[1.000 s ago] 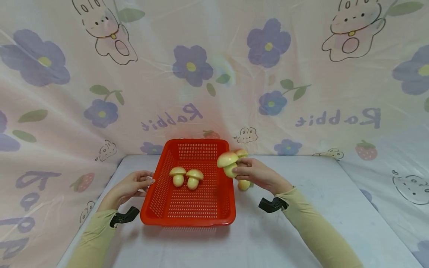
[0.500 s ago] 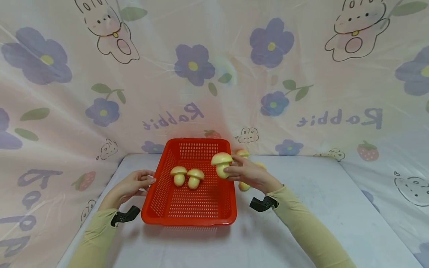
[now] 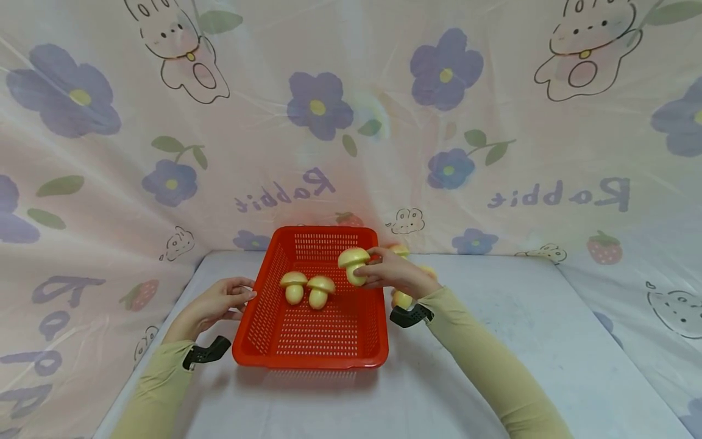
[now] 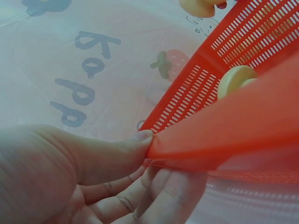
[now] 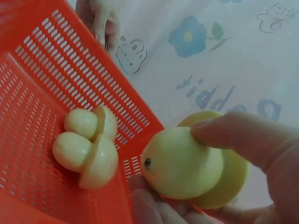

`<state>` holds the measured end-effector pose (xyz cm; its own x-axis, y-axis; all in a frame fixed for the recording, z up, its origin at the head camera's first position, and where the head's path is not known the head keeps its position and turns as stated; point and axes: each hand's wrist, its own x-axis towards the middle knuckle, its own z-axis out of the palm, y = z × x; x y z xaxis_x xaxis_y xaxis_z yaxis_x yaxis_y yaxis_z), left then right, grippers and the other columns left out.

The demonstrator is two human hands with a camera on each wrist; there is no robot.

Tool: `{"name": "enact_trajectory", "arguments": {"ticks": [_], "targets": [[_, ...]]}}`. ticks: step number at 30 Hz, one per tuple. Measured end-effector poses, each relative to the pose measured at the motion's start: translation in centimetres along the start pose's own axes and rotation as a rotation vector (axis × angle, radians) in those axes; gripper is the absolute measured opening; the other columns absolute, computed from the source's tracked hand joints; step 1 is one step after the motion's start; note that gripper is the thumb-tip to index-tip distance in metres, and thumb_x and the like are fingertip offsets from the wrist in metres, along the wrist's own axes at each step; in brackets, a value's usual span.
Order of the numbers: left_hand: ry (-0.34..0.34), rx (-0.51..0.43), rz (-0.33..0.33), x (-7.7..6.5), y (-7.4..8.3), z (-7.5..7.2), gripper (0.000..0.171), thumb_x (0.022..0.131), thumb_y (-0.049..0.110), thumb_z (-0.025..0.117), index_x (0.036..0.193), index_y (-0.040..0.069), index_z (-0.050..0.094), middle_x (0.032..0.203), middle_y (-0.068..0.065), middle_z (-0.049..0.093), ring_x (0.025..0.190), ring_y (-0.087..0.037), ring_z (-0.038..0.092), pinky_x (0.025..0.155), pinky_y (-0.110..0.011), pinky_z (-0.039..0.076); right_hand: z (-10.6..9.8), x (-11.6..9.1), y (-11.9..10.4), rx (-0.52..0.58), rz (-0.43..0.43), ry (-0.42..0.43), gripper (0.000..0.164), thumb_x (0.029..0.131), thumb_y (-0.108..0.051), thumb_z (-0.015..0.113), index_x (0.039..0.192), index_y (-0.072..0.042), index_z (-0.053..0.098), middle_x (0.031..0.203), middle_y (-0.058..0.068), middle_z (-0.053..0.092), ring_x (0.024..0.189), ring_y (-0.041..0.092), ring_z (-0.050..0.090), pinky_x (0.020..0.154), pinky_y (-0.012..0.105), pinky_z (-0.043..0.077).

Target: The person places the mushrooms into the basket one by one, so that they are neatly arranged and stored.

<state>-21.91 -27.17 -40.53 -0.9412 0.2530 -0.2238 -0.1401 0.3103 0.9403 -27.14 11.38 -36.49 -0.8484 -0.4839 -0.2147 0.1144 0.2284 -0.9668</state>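
Observation:
A pale yellow toy mushroom (image 3: pixel 354 266) is pinched by its stem between the thumb and fingers of my right hand (image 3: pixel 396 272), over the right part of a red plastic basket (image 3: pixel 309 361). In the right wrist view this mushroom (image 5: pixel 184 163) shows the dark-tipped end of its stem. Two similar mushrooms, a left one (image 3: pixel 294 288) and a right one (image 3: pixel 320 292), lie side by side in the basket. At the basket's left rim, my left hand (image 3: pixel 215 306) pinches the edge; the left wrist view shows the thumb above the rim (image 4: pixel 187 151) and fingers beneath.
More yellow mushrooms (image 3: pixel 402 299) stand on the white table (image 3: pixel 482 341) just right of the basket, partly hidden by my right hand and forearm. Behind the table hangs a curtain (image 3: pixel 378 177) printed with flowers and rabbits.
My right hand has carried its mushroom leftward, from the basket's right rim to over the inside. My left hand stays on the rim, and the two mushrooms inside have not moved.

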Motion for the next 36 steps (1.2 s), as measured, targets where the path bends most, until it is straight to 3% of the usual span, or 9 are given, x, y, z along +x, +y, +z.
{"name": "enact_trajectory", "arguments": {"ticks": [7,18,27,36], "targets": [[-0.004,-0.007,0.003,0.1,-0.1,0.0,0.048,0.096,0.018,0.060,0.130,-0.008,0.040,0.099,-0.015,0.060,0.077,-0.023,0.062,0.072,-0.040,0.057,0.6,1.5,-0.5,-0.111,0.045,0.067,0.055,0.084,-0.019,0.075,0.125,0.001,0.045,0.101,0.015,0.060,0.083,0.027,0.066,0.079,0.040,0.055],[0.013,0.008,-0.003,0.0,0.0,0.1,0.048,0.096,0.019,0.060,0.130,-0.008,0.041,0.099,-0.015,0.061,0.078,-0.023,0.062,0.072,-0.039,0.057,1.7,3.5,-0.3,-0.305,0.025,0.128,0.060,0.079,-0.016,0.078,0.125,0.005,0.045,0.104,0.016,0.057,0.076,0.023,0.066,0.077,0.041,0.055],[0.016,0.007,-0.009,-0.1,0.0,0.2,0.046,0.096,0.018,0.060,0.129,-0.007,0.042,0.098,-0.015,0.062,0.078,-0.024,0.062,0.072,-0.040,0.057,2.6,4.0,0.0,-0.331,0.024,0.106,0.061,0.080,-0.012,0.076,0.130,0.003,0.044,0.110,0.015,0.055,0.075,0.023,0.066,0.074,0.041,0.056],[0.019,0.005,-0.011,0.0,-0.2,0.0,0.044,0.096,0.017,0.059,0.129,-0.007,0.042,0.098,-0.015,0.062,0.079,-0.024,0.062,0.072,-0.040,0.057,2.5,4.5,-0.2,-0.226,0.065,0.074,0.052,0.079,-0.007,0.076,0.119,0.002,0.043,0.106,0.017,0.054,0.074,0.027,0.066,0.077,0.047,0.055]]}}
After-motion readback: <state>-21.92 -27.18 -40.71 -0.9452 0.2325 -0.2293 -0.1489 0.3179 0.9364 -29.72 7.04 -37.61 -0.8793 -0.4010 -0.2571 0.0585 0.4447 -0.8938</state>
